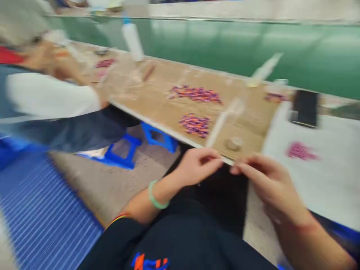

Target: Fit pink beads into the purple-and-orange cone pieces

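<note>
Left hand (198,167) and right hand (267,185) at the near edge of the tan counter (157,93)
Fingers (242,167) curl inward, almost meeting; blur hides any pinch. Purple-orange bead heaps (194,125) lie just beyond.

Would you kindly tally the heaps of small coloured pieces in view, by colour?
Purple-and-orange heaps: 4
Pink heap: 1
Total: 5

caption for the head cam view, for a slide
Head view: left hand and right hand at a tan board's edge with purple bead piles
</note>
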`<state>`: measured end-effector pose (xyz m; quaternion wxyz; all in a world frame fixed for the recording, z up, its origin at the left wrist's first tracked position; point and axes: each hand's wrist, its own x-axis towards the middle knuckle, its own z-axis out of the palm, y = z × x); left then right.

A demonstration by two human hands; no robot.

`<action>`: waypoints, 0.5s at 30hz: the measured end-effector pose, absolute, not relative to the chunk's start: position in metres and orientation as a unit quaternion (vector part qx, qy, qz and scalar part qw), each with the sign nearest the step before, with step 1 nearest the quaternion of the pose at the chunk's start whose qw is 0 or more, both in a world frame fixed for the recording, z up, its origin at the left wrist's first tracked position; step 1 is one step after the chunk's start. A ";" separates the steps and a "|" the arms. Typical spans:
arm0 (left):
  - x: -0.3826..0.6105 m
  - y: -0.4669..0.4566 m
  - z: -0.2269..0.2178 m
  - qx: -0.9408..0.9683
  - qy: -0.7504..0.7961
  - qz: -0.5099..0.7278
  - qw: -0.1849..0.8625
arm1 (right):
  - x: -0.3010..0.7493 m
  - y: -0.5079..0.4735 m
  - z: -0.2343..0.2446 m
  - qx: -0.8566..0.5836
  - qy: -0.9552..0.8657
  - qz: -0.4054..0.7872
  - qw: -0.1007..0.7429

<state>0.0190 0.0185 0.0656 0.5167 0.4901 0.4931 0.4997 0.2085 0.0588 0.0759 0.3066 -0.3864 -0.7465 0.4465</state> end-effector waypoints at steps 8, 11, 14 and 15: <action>0.016 0.036 0.057 0.483 0.484 0.505 0.527 | 0.210 0.081 0.080 -0.402 -0.614 0.584 0.347; 0.018 0.039 0.054 0.486 0.486 0.505 0.521 | 0.212 0.080 0.082 -0.404 -0.619 0.578 0.346; 0.017 0.043 0.049 0.493 0.479 0.509 0.519 | 0.212 0.081 0.083 -0.407 -0.639 0.556 0.343; 0.016 0.044 0.048 0.494 0.474 0.511 0.519 | 0.211 0.081 0.083 -0.406 -0.649 0.544 0.342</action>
